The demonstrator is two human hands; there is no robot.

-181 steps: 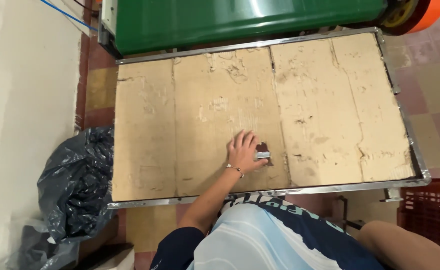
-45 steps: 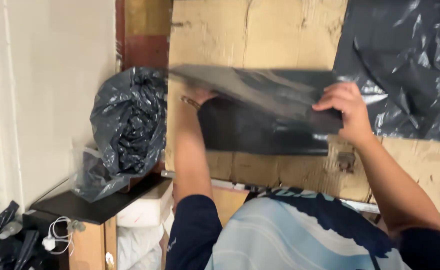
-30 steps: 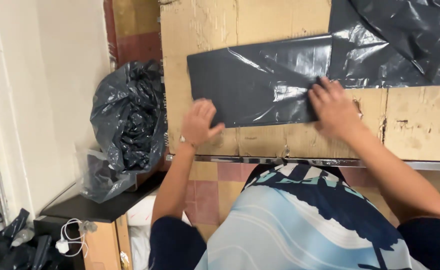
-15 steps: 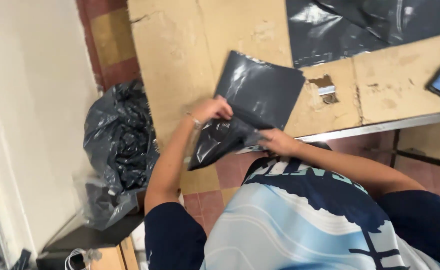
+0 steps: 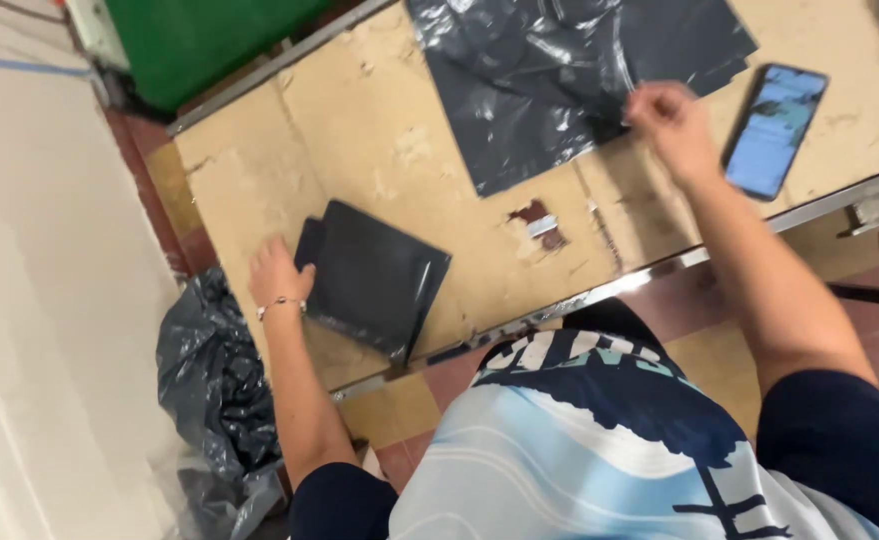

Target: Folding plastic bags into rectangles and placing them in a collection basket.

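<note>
- Head view: the person stands at a worn brown table (image 5: 379, 130) with a metal rim.
- The left hand (image 5: 277, 275) lies flat and open, fingers resting on the left edge of a folded black bag (image 5: 374, 278) near the table's front edge.
- The right hand (image 5: 671, 120) is pinched on the edge of a spread-out black plastic sheet (image 5: 549, 75) farther back on the table.
- A phone (image 5: 774, 130) with a lit screen lies just right of that hand.
- A stuffed black bin bag (image 5: 214, 385) sits on the tiled floor, left of the table.
- A green bin (image 5: 199, 35) stands beyond the table.
</note>
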